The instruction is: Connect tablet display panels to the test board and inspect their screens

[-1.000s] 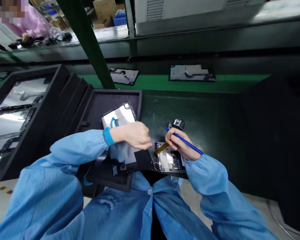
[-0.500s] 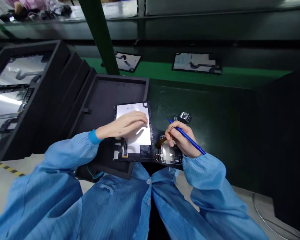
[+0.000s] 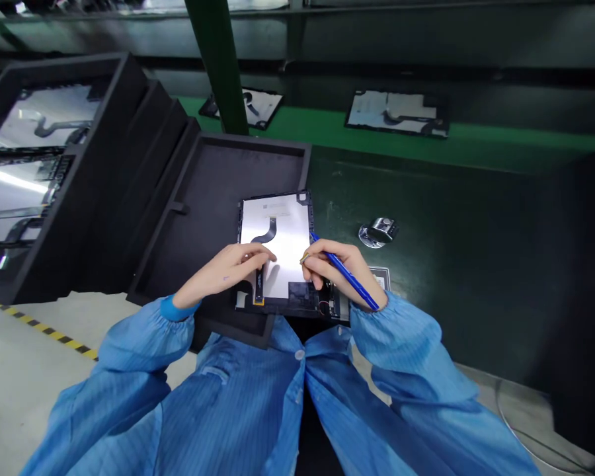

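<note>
My left hand point(image 3: 233, 268) lies over the lower left of a white-backed display panel point(image 3: 292, 228), its fingers stretched out and nothing seen in its grip. Beneath and beside the fingers runs a dark ribbon cable point(image 3: 266, 234). Above the panel's right edge, my right hand point(image 3: 344, 261) is closed around a blue pen-shaped tool point(image 3: 350, 277) that slants across it. A small yellowish piece point(image 3: 305, 258) shows at the right fingertips; its kind is unclear. Under the right wrist is a circuit-board assembly point(image 3: 344, 308), mostly hidden.
A shiny metal dispenser-like object point(image 3: 381, 230) stands on the dark green bench point(image 3: 441, 244). The panel overlaps a black foam tray point(image 3: 228, 172). Stacked trays point(image 3: 129, 152) holding panels rise at left. A green post point(image 3: 223, 66) and two further panels point(image 3: 397, 114) are at the back.
My right hand has moved left from the circuit board to the display panel with the blue tool. My left hand has shifted down the panel, uncovering the ribbon cable. The view has shifted slightly.
</note>
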`<move>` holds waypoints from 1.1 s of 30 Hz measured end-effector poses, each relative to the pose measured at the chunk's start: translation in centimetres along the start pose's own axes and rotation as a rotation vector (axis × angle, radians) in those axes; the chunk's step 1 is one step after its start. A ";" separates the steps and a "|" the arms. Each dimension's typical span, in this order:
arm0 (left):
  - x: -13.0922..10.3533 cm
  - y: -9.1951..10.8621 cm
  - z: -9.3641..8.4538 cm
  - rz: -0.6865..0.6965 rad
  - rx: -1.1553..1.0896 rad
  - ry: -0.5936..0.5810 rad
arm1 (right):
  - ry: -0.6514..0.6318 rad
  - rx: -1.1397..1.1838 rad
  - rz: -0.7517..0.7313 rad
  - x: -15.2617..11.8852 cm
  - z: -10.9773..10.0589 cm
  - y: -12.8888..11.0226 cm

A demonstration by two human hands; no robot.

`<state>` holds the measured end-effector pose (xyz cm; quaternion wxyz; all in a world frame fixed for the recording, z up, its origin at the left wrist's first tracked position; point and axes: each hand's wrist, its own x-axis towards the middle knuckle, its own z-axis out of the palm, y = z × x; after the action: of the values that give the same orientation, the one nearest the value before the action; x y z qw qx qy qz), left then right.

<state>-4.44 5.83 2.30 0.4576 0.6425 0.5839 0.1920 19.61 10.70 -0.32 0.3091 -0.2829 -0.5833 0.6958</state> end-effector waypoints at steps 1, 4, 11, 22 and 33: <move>0.5 -0.1 0.0 0.036 0.071 0.079 | 0.003 -0.003 0.004 -0.2 0.0 0.0; 3.0 -1.1 -0.2 0.138 0.298 0.348 | 0.015 -0.004 0.009 -0.6 0.0 -0.1; 4.4 0.9 -0.9 0.128 0.092 -0.052 | 0.040 -0.028 -0.011 -1.5 0.0 -0.5; -0.6 4.5 1.6 -0.049 -0.733 -0.291 | 0.080 -0.128 -0.009 -2.7 0.3 -0.2; -0.9 3.8 3.8 0.106 -0.435 0.077 | 0.085 -0.290 -0.055 -2.9 0.5 -0.5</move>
<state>0.56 4.02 3.71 0.5521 0.5505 0.5113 0.3616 21.18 8.22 0.41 0.3085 -0.3375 -0.6716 0.5830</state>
